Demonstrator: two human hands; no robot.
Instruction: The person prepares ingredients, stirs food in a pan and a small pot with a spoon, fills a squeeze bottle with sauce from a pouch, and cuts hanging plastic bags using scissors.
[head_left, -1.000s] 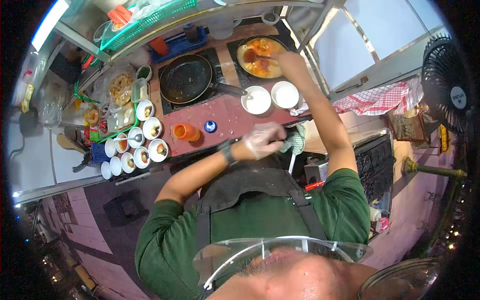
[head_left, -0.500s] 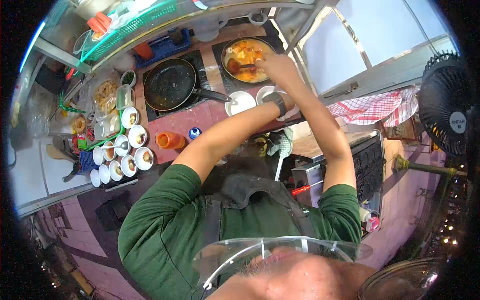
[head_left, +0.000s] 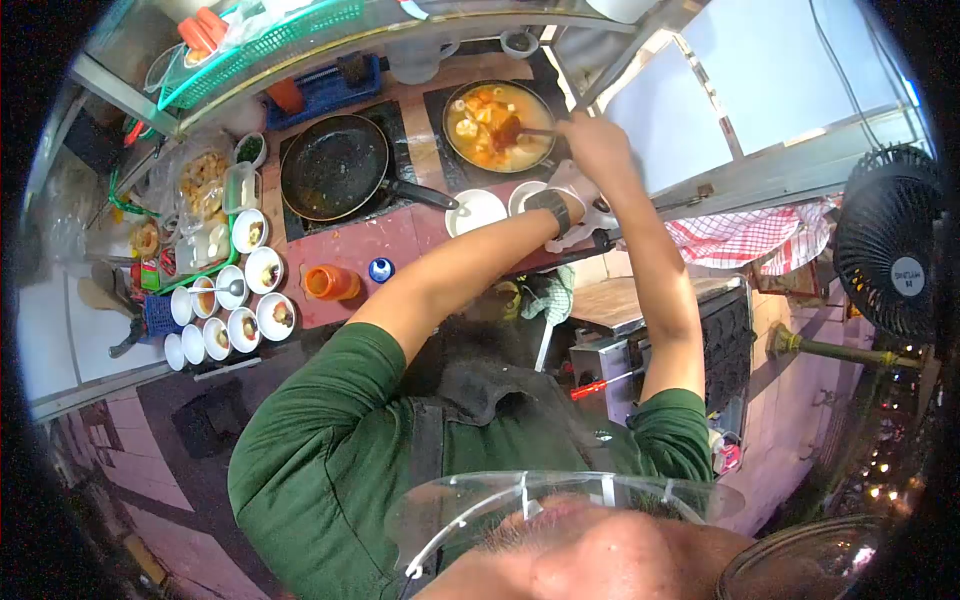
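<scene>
My right hand [head_left: 597, 147] is closed round the handle of a reddish-brown ladle [head_left: 510, 131], whose bowl rests in the pan. The pan [head_left: 448, 143] stands on the right burner, full of orange-yellow broth with pale and orange pieces. My left hand [head_left: 578, 203], below the watch, is close to the pan's near side and partly behind my right forearm; its fingers are hidden. Two white bowls, one nearer the left [head_left: 477, 212] and one beside my left wrist [head_left: 524, 195], stand in front of the pan.
A black frying pan [head_left: 335, 168] sits on the left burner, its handle pointing right. Several small white bowls [head_left: 276, 316] with food stand at left. An orange container [head_left: 332, 282] and blue-topped item [head_left: 381, 270] stand near my left forearm. A fan [head_left: 890, 240] is at right.
My right hand has moved to the right, drawing the ladle from the left part of the pan towards its right side. My left hand stays in about the same place.
</scene>
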